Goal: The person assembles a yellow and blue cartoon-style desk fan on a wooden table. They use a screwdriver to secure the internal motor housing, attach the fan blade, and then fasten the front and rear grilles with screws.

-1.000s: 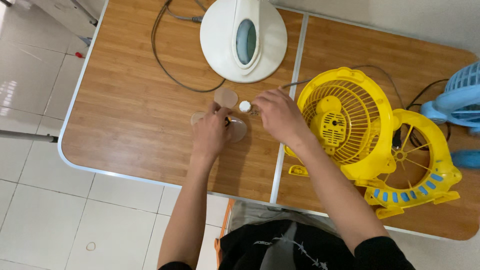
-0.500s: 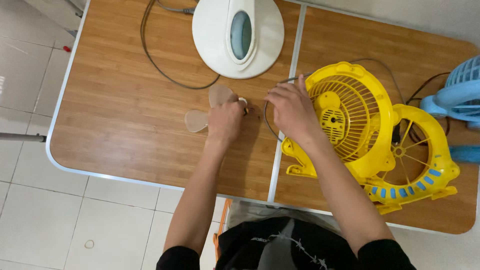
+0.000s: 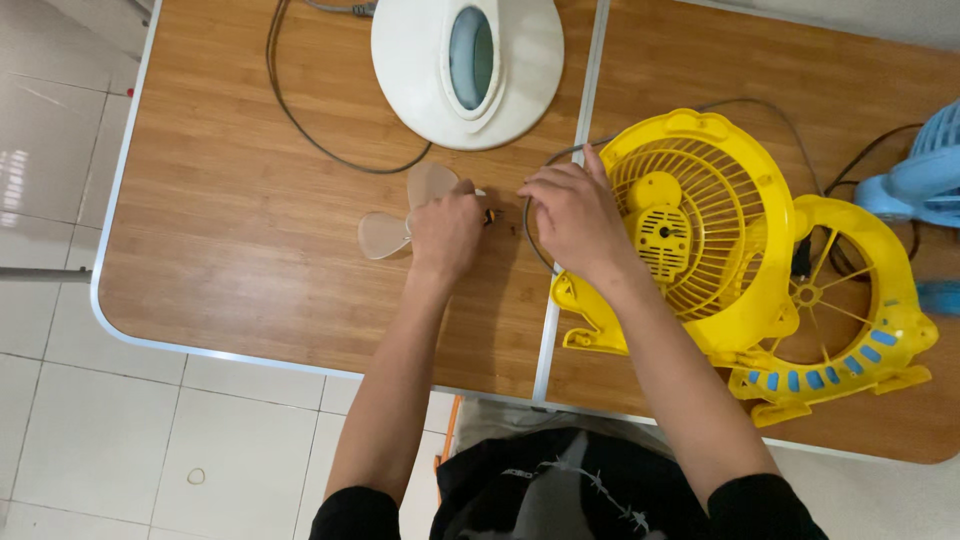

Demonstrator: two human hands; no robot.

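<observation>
On the table (image 3: pixel 250 270), your left hand (image 3: pixel 447 232) is closing its fingers over the clear fan blade (image 3: pixel 390 225), while your right hand (image 3: pixel 575 220) is resting curled fingers against the yellow fan housing (image 3: pixel 720 230), pinching nothing I can make out, near the dark cord (image 3: pixel 535 250).

Up at the far edge of the wooden desk (image 3: pixel 250 250) sits a round white appliance (image 3: pixel 467 68) with an oval blue window, a dark cord (image 3: pixel 300 125) looping away from it. Over at the right edge, a pale blue fan (image 3: pixel 915 180) pokes into view. White floor tiles (image 3: pixel 60 420) below.
</observation>
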